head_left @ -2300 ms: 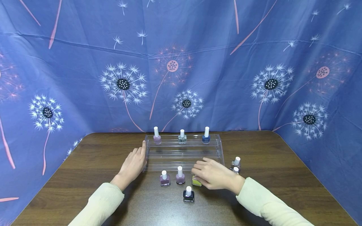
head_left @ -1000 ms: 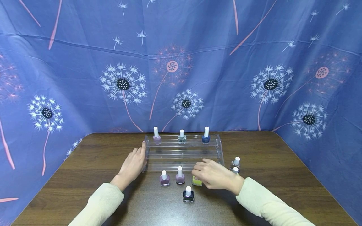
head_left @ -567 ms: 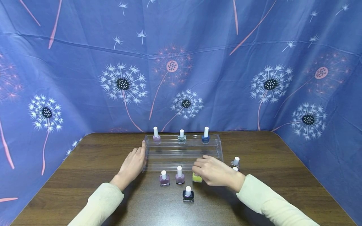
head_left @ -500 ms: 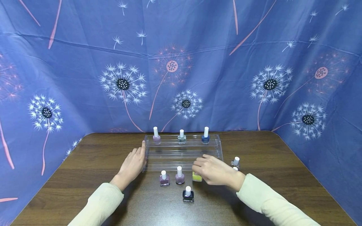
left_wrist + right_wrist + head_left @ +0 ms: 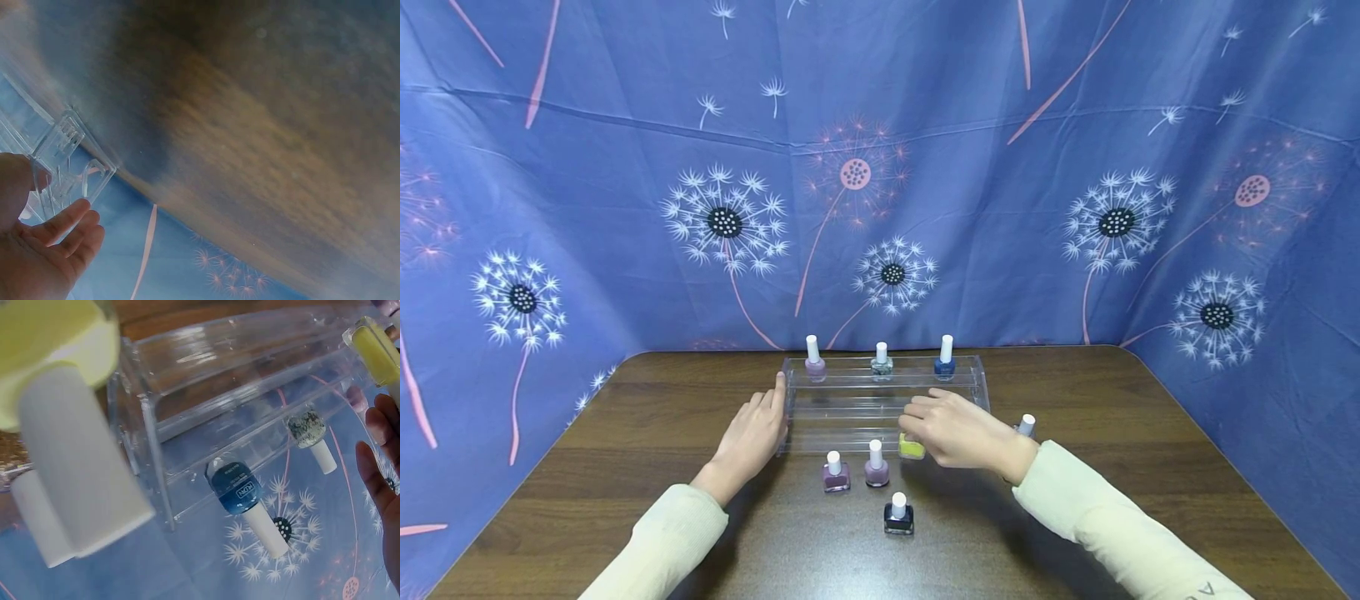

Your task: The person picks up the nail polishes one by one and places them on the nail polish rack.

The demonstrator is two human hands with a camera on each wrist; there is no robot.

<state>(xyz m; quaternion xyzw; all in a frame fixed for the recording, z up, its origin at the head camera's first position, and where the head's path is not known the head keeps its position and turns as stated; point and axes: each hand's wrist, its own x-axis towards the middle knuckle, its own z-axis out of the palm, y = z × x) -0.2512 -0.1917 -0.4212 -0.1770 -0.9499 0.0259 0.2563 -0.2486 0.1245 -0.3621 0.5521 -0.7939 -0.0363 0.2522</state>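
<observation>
Yellow bottle (image 5: 912, 448), at the head view's lower centre, is pinched at its cap (image 5: 394, 391) by your right hand (image 5: 958, 429); probably light, slick, breakable glass, so hold that cap; your left hand (image 5: 747, 435), fingers extended, touches the rack (image 5: 850, 402)

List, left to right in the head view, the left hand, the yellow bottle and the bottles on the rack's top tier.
Left hand, lilac nail polish, glitter nail polish, yellow nail polish, dark blue nail polish.

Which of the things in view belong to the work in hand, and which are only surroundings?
Part of the work:
yellow bottle in the right hand
clear rack, touched by the left hand
probably the other bottles, of similar kind

Surroundings:
table
flowered cloth behind
</observation>
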